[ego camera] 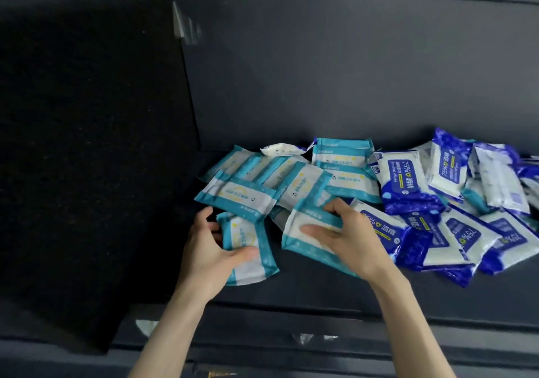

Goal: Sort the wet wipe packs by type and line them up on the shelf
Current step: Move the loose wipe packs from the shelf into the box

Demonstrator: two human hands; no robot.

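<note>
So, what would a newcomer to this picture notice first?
Probably the two hands in the middle: the left hand grips a turquoise pack, the right hand a second pack. Behind them lies a turquoise heap, and to its right a dark blue heap, on the shelf.

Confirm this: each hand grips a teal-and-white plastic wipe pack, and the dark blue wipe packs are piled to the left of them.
One point is wrong: the head view shows the dark blue wipe packs piled to the right, not the left. The left hand and right hand do each grip a teal-and-white plastic wipe pack.
</note>
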